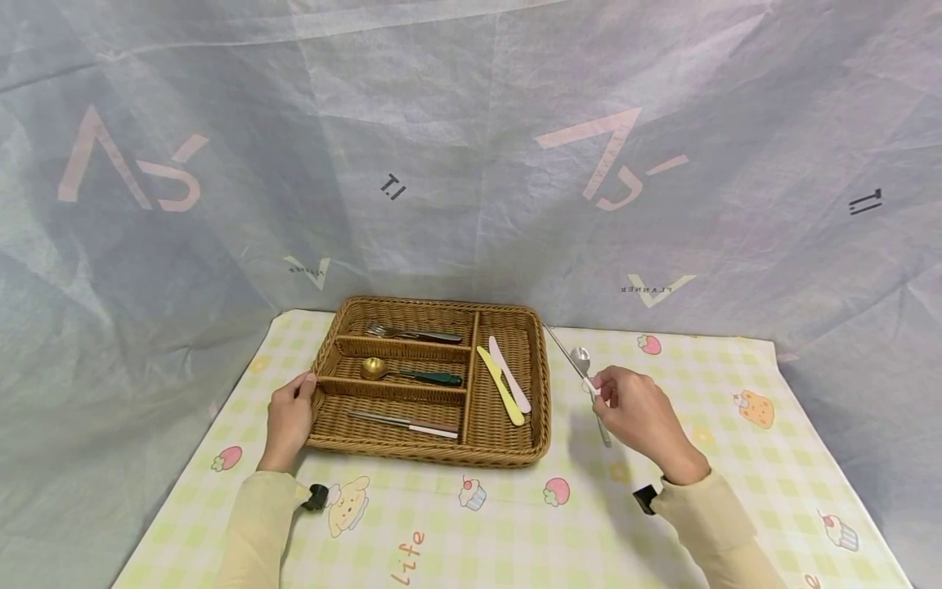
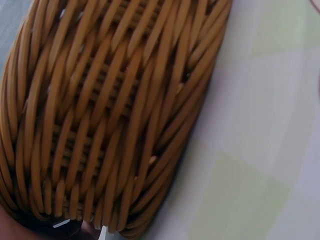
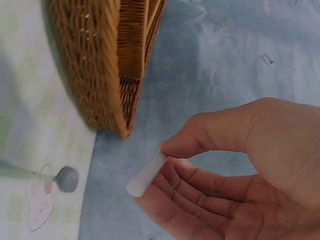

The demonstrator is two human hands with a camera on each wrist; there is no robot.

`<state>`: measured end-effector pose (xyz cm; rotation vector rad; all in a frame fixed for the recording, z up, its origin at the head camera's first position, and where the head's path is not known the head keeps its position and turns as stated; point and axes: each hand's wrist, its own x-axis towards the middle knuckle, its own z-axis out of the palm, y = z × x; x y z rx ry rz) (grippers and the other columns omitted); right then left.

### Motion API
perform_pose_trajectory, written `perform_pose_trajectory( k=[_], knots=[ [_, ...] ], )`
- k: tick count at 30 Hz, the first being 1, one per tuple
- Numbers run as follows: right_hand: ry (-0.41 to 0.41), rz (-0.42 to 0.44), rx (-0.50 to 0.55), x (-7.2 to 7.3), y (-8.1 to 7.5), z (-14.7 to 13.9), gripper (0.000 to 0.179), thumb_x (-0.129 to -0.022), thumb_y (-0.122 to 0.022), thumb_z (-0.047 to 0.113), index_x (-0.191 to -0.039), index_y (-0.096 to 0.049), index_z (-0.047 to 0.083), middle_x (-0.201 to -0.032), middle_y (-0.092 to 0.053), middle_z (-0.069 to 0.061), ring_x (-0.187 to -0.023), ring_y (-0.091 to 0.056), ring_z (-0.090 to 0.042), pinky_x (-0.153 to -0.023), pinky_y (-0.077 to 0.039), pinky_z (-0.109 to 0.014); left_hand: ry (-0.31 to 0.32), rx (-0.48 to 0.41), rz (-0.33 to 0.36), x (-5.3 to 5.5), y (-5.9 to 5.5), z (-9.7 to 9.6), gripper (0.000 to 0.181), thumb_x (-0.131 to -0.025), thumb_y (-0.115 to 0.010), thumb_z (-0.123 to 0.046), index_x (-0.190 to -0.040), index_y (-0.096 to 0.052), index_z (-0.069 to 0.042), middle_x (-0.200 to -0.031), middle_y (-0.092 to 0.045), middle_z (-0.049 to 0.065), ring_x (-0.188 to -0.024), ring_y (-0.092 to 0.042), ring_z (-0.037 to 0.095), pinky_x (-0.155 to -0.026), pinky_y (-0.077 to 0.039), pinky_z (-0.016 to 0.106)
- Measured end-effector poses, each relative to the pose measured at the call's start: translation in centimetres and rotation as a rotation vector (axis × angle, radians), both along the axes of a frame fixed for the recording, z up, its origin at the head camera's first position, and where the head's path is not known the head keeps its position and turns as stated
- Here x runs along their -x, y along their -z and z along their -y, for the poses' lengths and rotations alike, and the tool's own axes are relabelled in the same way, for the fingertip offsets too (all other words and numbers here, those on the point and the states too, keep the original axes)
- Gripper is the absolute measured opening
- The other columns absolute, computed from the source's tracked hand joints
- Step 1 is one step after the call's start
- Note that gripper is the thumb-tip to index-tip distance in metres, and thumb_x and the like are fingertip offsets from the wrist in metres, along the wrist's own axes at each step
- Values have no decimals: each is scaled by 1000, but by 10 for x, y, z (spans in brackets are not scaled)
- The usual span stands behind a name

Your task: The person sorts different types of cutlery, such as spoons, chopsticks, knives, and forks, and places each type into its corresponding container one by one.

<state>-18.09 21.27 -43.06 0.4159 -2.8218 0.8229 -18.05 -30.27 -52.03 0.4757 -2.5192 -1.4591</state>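
Observation:
My left hand [image 1: 289,415] grips the left rim of a brown wicker cutlery tray [image 1: 543,393], whose woven side fills much of the left wrist view. To the right of the tray, my right hand [image 1: 636,409] pinches a chopstick [image 1: 567,350] with a white handle and thin metal end, held above the table. In the right wrist view, the white handle end [image 3: 145,176] sits between thumb and fingers. Below this hand, a silver spoon [image 1: 580,358] with a pale green handle lies on the cloth.
The tray's compartments hold a fork [image 1: 415,334], a gold spoon [image 1: 374,368] with a dark green handle, chopsticks [image 1: 432,430], and yellow [image 1: 502,388] and pink [image 1: 509,374] knives. A patterned cloth [image 1: 486,532] covers the table. Grey fabric [image 1: 471,164] hangs behind.

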Motion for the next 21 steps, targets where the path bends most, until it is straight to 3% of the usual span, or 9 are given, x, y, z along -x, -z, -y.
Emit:
perform_pose_trajectory(
  k=[2, 3, 5, 6, 9, 12, 16, 18, 21],
  knots=[
    [-14, -5, 0, 2, -3, 5, 12, -88, -67, -3, -97, -73, 2, -75, -65, 3, -67, -55, -11, -60, -46, -31, 0, 4, -3, 0, 0, 0, 60, -118, -38, -43, -161, -48, -2, -138, -59, 34, -150, -42, 47, -127, -30, 62],
    [-20, -7, -1, 2, -4, 7, 12, -88, -67, -3, -97, -73, 2, -74, -64, 3, -66, -55, -11, -60, -46, -31, -2, 3, -5, 0, 0, 0, 60, -118, -38, -43, -160, -49, -2, -137, -59, 35, -144, -48, 48, -125, -34, 61],
    [-33, -11, -4, 3, -6, 11, 11, -89, -67, -4, -97, -73, 3, -74, -63, 3, -65, -53, -11, -59, -46, -31, -5, 7, -16, 0, 0, 0, 59, -118, -39, -42, -159, -51, -2, -127, -64, 35, -126, -59, 50, -116, -43, 58],
    [-41, -12, -3, 4, -7, 13, 12, -90, -66, -4, -97, -73, 2, -74, -63, 3, -64, -53, -11, -59, -45, -31, -8, 14, -19, 0, 1, -1, 58, -118, -39, -42, -159, -51, -2, -113, -66, 34, -112, -61, 49, -111, -45, 56],
    [-62, -18, -5, 5, -9, 19, 13, -90, -66, -5, -98, -73, 2, -74, -62, 3, -63, -51, -10, -58, -45, -31, -13, 18, -27, 0, 1, -1, 57, -118, -40, -42, -158, -53, -3, -80, -55, 25, -85, -52, 39, -102, -46, 53],
    [-86, -20, -11, 7, -12, 25, 14, -90, -67, -6, -100, -73, 1, -74, -63, 4, -62, -51, -9, -57, -45, -31, -10, 21, -23, 0, 1, 0, 58, -118, -39, -42, -159, -52, -3, -92, -62, 23, -101, -57, 37, -117, -42, 58],
    [-120, -14, -26, 11, -15, 35, 15, -91, -66, -6, -102, -73, 1, -76, -65, 4, -60, -51, -8, -55, -46, -31, 0, 13, -22, 0, 1, 1, 58, -118, -39, -44, -157, -55, -5, -76, -61, 14, -78, -61, 31, -89, -53, 47],
    [-137, -14, -35, 13, -17, 40, 16, -91, -66, -7, -103, -73, 1, -77, -66, 3, -61, -51, -8, -55, -46, -31, 1, 15, -27, 1, 1, 1, 57, -117, -40, -45, -154, -59, -6, -60, -48, 1, -58, -46, 22, -70, -45, 39],
    [-162, -26, -45, 15, -20, 47, 17, -90, -65, -8, -101, -74, 2, -83, -69, -1, -63, -52, -8, -56, -47, -31, 5, 8, -28, 1, 1, 2, 56, -117, -40, -45, -151, -62, -6, -56, -45, -2, -52, -43, 18, -61, -38, 36]
  ],
)
